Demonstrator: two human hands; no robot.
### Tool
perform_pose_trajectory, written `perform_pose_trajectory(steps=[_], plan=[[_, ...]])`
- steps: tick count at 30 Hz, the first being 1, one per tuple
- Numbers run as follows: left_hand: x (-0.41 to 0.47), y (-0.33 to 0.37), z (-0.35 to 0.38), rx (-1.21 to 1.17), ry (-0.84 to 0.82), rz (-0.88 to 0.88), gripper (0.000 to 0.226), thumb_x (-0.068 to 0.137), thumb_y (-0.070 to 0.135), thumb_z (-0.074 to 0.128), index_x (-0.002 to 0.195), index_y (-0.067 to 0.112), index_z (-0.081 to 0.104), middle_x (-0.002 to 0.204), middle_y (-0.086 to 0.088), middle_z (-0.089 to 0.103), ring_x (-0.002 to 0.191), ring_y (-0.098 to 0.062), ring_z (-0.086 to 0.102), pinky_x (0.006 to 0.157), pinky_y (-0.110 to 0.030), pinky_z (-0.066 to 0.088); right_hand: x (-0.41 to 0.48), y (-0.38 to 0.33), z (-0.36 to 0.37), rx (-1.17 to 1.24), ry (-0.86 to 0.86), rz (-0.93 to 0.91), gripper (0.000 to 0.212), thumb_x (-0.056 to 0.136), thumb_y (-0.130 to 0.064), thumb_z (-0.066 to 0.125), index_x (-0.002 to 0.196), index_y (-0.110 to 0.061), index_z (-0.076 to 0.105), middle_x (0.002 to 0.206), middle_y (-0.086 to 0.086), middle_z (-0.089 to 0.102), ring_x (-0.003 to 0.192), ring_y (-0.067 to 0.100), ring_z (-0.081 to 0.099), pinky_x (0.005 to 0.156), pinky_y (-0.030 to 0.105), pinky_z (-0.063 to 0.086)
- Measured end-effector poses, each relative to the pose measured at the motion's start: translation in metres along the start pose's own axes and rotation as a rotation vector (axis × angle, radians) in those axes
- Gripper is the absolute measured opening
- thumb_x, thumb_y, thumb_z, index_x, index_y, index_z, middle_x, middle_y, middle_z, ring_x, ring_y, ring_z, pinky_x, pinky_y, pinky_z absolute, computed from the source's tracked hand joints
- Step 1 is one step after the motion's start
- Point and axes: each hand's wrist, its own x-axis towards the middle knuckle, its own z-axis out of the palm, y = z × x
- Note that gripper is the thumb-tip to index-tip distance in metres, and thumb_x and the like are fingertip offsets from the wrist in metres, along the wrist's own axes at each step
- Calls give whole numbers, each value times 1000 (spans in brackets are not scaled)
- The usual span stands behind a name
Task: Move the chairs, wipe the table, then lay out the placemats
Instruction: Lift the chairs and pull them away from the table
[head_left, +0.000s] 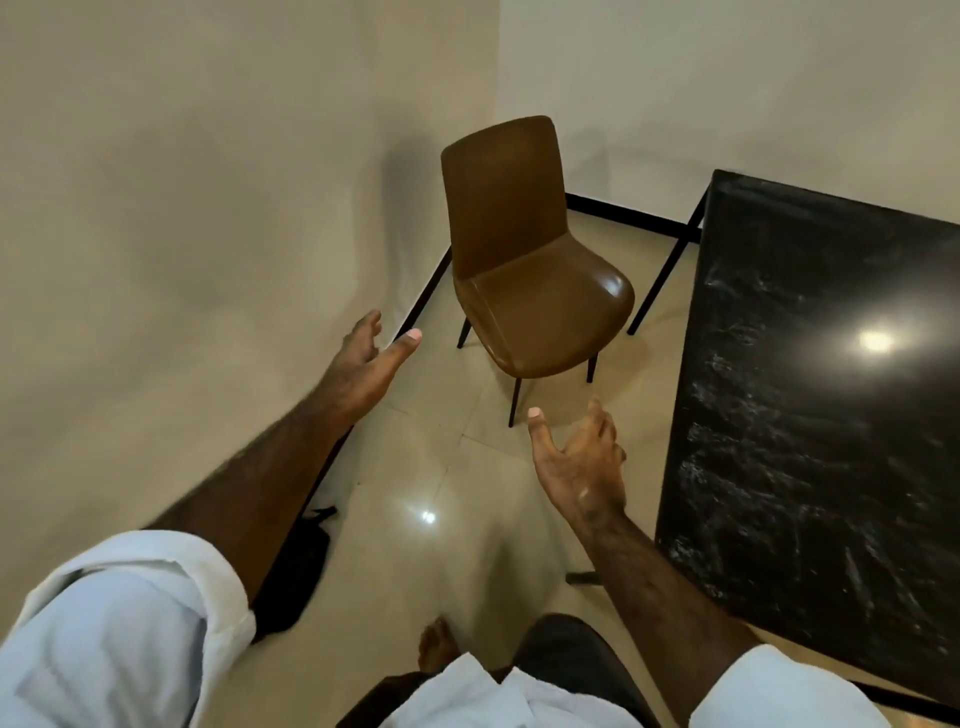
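Open floor strip (467, 467) between wall (182, 234) and table (810, 415) edge; chair (535, 291) in corner; left hand (363, 364), right hand (582, 467) grips released.

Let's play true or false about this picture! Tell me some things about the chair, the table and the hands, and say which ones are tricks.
1. The brown chair stands upright on its legs. True.
2. The left hand grips the chair. False: it is open and apart from the chair.
3. The table has a black, shiny top. True.
4. Placemats lie on the table. False: none shows on the part in view.
5. The right hand holds a cloth. False: it is open and holds nothing.
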Motion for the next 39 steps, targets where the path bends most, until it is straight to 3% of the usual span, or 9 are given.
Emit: perform_pose_trajectory(steps=[3, 9, 16, 28, 35, 39], plan=[[58, 16, -17, 177, -63, 76, 113, 86, 87, 63, 175, 36, 16, 183, -3, 20, 165, -32, 31, 128, -60, 37, 29, -32, 11, -92, 72, -51, 110, 95, -87, 48, 174, -21, 10, 180, 13, 19, 159, 39, 33, 115, 57, 48], [195, 61, -11, 541, -127, 213, 110, 94, 81, 62, 177, 29, 10, 184, -7, 16, 166, -38, 26, 127, -66, 35, 123, -91, 28, -117, 130, -5, 110, 95, -88, 43, 175, -20, 9, 180, 15, 17, 158, 42, 33, 116, 57, 48], [342, 127, -3, 1093, -141, 506, 121, 89, 98, 40, 176, 22, 4, 185, -8, 6, 169, -40, 15, 123, -75, 32, 239, -145, 35, -109, 113, 65, 113, 94, -89, 41, 176, -20, 3, 183, 16, 6, 164, 45, 22, 122, 57, 41], [582, 252, 54, 1247, -355, 693, 121, 91, 93, 47, 176, 23, -3, 185, -9, -3, 170, -39, 7, 127, -73, 23, 393, -215, 39, 43, 128, 351, 115, 93, -91, 41, 175, -23, -1, 183, 14, 3, 165, 46, 19, 123, 59, 40], [725, 312, 114, 1354, -525, 944, 120, 91, 93, 49, 175, 20, 3, 185, -12, 0, 169, -41, 9, 127, -71, 24, 499, -282, 60, 297, 124, 677, 114, 93, -88, 49, 175, -29, -2, 184, 9, 1, 167, 45, 13, 125, 61, 36], [785, 335, 156, 1476, -623, 1031, 122, 90, 92, 50, 175, 20, 2, 185, -11, -4, 169, -42, 7, 127, -72, 27, 545, -320, 82, 473, 91, 748, 114, 95, -86, 51, 176, -24, 2, 183, 12, 6, 166, 47, 14, 126, 61, 34]])
